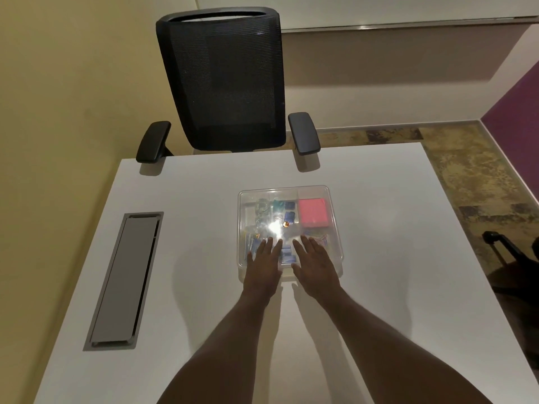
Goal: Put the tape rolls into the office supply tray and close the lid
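In the head view, the clear lid point(313, 193) lies over the office supply tray point(339, 262) on the white desk point(379, 287). The left hand point(264, 262) and right hand point(315, 262) rest flat on the lid's near edge, fingers spread, grasping nothing. Glare hides which items inside are tape rolls; none lies loose on the desk. This looks like the seating step: press evenly along the near rim, then work toward the pink note pad point(312, 212) corner so every edge sits flush.
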